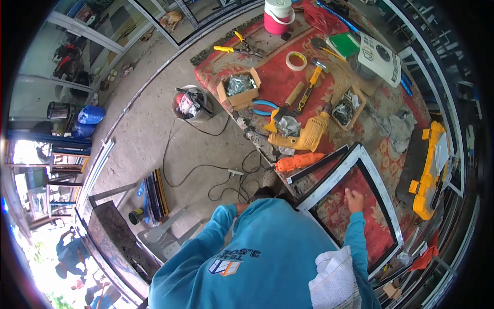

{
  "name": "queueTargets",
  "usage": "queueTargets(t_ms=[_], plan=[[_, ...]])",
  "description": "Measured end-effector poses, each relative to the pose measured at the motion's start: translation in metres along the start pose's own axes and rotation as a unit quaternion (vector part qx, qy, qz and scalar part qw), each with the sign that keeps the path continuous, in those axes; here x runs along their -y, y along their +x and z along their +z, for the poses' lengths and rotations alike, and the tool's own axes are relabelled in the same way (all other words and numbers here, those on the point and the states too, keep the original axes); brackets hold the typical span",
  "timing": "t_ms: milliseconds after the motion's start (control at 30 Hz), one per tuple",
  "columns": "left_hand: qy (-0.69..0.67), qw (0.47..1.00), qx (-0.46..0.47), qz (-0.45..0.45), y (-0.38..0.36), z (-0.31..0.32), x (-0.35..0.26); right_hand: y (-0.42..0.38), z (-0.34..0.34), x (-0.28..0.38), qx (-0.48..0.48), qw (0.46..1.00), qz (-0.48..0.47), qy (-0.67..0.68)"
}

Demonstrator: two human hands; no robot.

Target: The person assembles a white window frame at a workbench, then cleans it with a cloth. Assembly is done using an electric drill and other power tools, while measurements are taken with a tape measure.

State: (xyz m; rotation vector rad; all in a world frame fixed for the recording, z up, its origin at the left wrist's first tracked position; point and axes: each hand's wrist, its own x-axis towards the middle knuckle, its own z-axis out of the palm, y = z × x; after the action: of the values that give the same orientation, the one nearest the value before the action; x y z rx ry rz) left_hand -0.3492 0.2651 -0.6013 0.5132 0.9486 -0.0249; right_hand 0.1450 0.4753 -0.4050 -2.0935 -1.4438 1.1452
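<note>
My right hand [354, 200] is held above the opening of a white-and-black window frame [329, 180], its fingers curled closed. Whatever it holds, if anything, is too small to make out. My left hand [241, 207] is close against my waist, mostly hidden by the teal sleeve and shirt, so its fingers do not show. The frame lies at a slant on the red patterned cloth [278, 59] of the table. Beyond its upper corner lie an orange power tool [298, 161] and a yellow drill [303, 135]. A dark strip [318, 165] rests beside the frame.
A hammer [312, 85], a tape roll [296, 61], yellow-handled snips [239, 47] and boxes of hardware [240, 85] [349, 106] are on the table. A yellow case [431, 170] sits at right. A bucket [192, 103] and black cord [206, 177] are on the floor.
</note>
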Motion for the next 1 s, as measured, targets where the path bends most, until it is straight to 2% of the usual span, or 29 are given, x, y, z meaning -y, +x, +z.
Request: queueTargets(t_ms=[33,67,133,200,267,333,367,433,467,533,600,833,900,933,1000], plan=[[0.067,0.998,0.012,-0.001,-0.012,0.003,-0.024,-0.021,-0.002,-0.018,-0.002,1.0,0.01,0.002],[0.071,0.997,0.02,-0.01,-0.027,0.007,-0.043,-0.043,-0.005,-0.033,0.007,0.998,0.058,0.003],[0.082,0.992,-0.056,-0.075,-0.054,0.017,-0.088,-0.081,-0.006,-0.064,0.001,0.993,0.117,0.011],[0.089,0.989,-0.108,-0.055,-0.091,0.036,-0.132,-0.115,0.004,-0.135,-0.048,0.967,0.148,0.202],[0.149,0.984,-0.07,-0.075,-0.104,0.036,-0.157,-0.152,0.005,-0.211,-0.063,0.985,0.134,0.086],[0.118,0.989,-0.04,-0.082,-0.088,0.023,-0.148,-0.193,-0.001,-0.181,-0.115,0.988,0.009,-0.101],[0.137,0.986,-0.018,-0.091,-0.082,0.022,-0.151,-0.208,-0.002,-0.177,-0.129,0.982,0.08,-0.108],[0.188,0.976,0.002,-0.111,-0.077,0.024,-0.171,-0.228,-0.006,-0.183,-0.081,0.959,0.175,-0.21],[0.236,0.965,-0.007,-0.112,-0.078,0.031,-0.183,-0.237,0.0,-0.185,-0.09,0.957,0.182,-0.205],[0.294,0.947,-0.001,-0.132,-0.062,0.036,-0.192,-0.25,0.018,-0.187,-0.242,0.926,0.183,-0.223],[0.388,0.91,-0.017,-0.146,-0.06,0.057,-0.212,-0.253,0.023,-0.191,-0.237,0.932,0.19,-0.197],[0.446,0.88,0.022,-0.161,-0.05,0.096,-0.238,-0.252,0.022,-0.19,-0.239,0.939,0.196,-0.149],[0.372,0.916,0.032,-0.145,-0.051,0.1,-0.24,-0.254,0.021,-0.182,-0.256,0.939,0.189,-0.13],[0.389,0.908,0.045,-0.149,-0.049,0.099,-0.237,-0.253,0.021,-0.178,-0.254,0.938,0.203,-0.122],[0.159,0.984,0.015,-0.081,-0.044,0.095,-0.233,-0.253,0.024,-0.18,-0.263,0.935,0.208,-0.118]])
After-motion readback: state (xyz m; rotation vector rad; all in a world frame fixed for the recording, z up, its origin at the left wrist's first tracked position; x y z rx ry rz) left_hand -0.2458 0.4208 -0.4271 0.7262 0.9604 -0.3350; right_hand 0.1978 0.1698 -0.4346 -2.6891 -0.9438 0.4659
